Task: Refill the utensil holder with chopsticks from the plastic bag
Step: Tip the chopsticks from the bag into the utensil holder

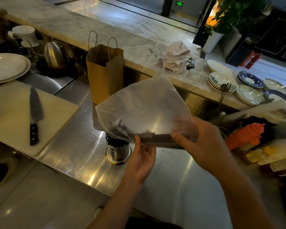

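Both hands grasp the plastic bag (144, 109): left hand (143, 160) and right hand (203, 146) pinch its lower edge. Chopsticks (162, 140) tip toward the utensil holder (117, 150). Bare steel counter (82, 156) surrounds the holder.

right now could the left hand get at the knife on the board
Probably not yet: the left hand is gripping the chopsticks through the bag. The path to the knife looks open once it lets go.

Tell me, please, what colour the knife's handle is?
Black, with pale rivets, on the knife lying on the cutting board; the head view shows it.
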